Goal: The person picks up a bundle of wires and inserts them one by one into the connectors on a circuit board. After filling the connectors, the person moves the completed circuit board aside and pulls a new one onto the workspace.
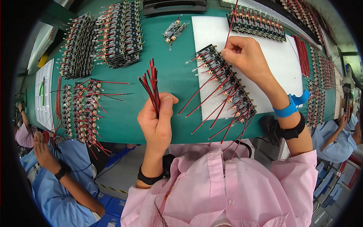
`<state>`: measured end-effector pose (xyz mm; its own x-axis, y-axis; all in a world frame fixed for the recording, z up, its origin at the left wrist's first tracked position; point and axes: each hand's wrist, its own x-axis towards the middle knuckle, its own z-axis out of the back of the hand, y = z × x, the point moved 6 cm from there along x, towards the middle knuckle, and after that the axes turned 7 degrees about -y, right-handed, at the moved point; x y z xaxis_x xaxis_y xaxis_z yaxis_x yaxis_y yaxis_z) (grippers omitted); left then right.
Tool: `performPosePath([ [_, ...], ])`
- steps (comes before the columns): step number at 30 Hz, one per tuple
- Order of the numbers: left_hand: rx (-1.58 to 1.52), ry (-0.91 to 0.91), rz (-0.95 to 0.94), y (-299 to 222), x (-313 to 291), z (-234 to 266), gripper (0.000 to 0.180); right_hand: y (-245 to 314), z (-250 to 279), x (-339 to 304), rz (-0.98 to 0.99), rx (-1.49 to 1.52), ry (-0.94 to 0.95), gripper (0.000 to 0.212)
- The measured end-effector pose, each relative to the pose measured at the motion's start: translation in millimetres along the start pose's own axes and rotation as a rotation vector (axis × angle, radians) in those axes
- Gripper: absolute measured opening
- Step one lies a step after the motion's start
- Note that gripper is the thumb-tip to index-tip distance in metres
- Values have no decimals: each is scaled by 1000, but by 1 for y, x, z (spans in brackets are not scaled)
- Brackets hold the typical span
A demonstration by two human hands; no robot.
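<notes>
My left hand (157, 123) is closed around a bundle of red and black wires (152, 85), their ends pointing up over the green table. In my right hand (244, 55), thumb and fingers pinch a single red and black wire (231, 28) that rises from the grip. Just below that hand a strip of small circuit boards (227, 85) lies slanted across the white foam sheet (206, 32). Clear LEDs stick out along its left side. Several red and black wires trail from the strip toward me. Whether the pinched wire touches a board is hidden by my fingers.
Stacks of circuit board strips (119, 34) stand at the back left, with wired boards (87, 109) nearer. Loose boards (176, 32) lie mid-table. Another strip (257, 24) and a wire bundle (301, 55) are on the right. A co-worker in blue (64, 181) sits at left.
</notes>
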<state>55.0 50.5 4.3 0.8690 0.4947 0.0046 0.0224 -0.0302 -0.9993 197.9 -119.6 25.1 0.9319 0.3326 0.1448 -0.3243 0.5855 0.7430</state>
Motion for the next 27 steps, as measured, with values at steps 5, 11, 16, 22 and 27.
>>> performPosePath([
  [5, -4, 17, 21, 2, 1, 0, 16, -1, -1, 1, 18, 0, 8, 17],
  [11, 9, 5, 0, 1, 1, 0, 16, 2, 0, 0, 48, -18, 1, 17],
  [16, -5, 6, -1, 1, 0, 0, 16, -1, 0, -1, 23, -17, 26, 17],
  [22, -16, 15, 13, 1, 0, 0, 17, 2, 0, -4, 49, -22, 16, 16],
  [27, -4, 10, 6, 1, 1, -1, 17, 10, 4, -8, 154, -64, -29, 14],
])
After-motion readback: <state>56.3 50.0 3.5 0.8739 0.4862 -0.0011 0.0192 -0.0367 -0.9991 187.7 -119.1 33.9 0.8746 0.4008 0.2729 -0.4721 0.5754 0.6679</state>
